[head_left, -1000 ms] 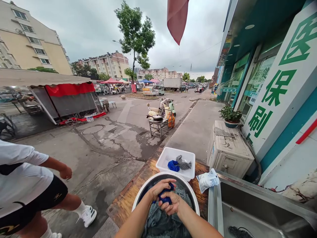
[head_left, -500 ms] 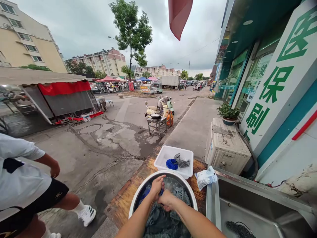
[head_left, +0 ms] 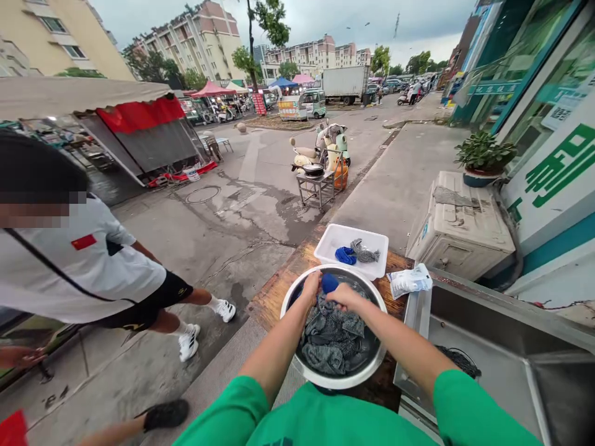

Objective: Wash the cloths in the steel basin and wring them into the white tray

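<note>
Left hand [head_left: 312, 286] and right hand [head_left: 343, 297] both grip blue cloth [head_left: 330, 283] over far side of basin [head_left: 341, 382]. Blue bundle [head_left: 345, 254] and grey bundle [head_left: 365, 251] already in white tub [head_left: 332, 240], far side; grey pile [head_left: 331, 337] in basin apparently left.

Bright green shirt [head_left: 334, 418], short sleeves [head_left: 232, 406], small dark mark [head_left: 279, 441], bare hands [head_left: 310, 287]

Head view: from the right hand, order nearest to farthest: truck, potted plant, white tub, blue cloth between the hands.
1. Blue cloth: between the right hand and left hand.
2. White tub: beyond the basin.
3. Potted plant: to the right.
4. Truck: far background.
</note>
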A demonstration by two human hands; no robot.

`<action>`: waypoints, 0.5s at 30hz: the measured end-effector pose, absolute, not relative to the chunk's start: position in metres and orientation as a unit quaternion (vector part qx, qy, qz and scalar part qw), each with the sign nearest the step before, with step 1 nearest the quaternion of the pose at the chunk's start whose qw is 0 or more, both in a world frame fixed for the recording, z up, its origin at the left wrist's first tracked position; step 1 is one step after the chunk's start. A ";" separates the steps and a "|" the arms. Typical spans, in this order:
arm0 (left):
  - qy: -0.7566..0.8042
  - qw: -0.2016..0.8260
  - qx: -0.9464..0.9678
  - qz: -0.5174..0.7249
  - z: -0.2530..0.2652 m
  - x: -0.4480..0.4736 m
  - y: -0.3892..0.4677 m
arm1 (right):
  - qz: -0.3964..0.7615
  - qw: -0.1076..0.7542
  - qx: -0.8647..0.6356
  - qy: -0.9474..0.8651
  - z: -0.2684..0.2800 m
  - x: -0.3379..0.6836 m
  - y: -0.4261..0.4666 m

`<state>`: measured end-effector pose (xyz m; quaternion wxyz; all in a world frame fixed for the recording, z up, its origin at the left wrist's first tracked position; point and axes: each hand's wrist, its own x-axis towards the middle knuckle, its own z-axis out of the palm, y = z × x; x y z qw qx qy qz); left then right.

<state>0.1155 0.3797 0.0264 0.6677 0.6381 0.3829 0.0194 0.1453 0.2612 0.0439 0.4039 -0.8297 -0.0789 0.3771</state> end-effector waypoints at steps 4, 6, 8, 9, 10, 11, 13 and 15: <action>0.355 0.542 0.761 -0.004 0.030 0.101 0.409 | 0.333 0.440 -0.830 -0.085 0.082 0.216 0.259; 0.350 0.472 0.808 -0.036 0.024 0.091 0.415 | 0.310 0.434 -0.840 -0.094 0.087 0.242 0.256; 0.351 0.416 0.836 -0.075 0.014 0.081 0.415 | 0.302 0.390 -0.864 -0.104 0.076 0.248 0.255; 0.352 0.394 0.844 -0.092 0.009 0.078 0.414 | 0.303 0.359 -0.876 -0.115 0.066 0.242 0.256; 0.353 0.376 0.850 -0.107 0.004 0.075 0.413 | 0.305 0.327 -0.885 -0.132 0.053 0.233 0.259; 0.352 0.363 0.854 -0.118 -0.001 0.073 0.411 | 0.308 0.297 -0.891 -0.154 0.039 0.220 0.262; 0.348 0.351 0.860 -0.129 -0.007 0.071 0.411 | 0.303 0.246 -0.899 -0.200 0.014 0.193 0.270; 0.338 0.357 0.861 -0.128 -0.007 0.070 0.415 | 0.296 0.200 -0.905 -0.229 -0.004 0.173 0.278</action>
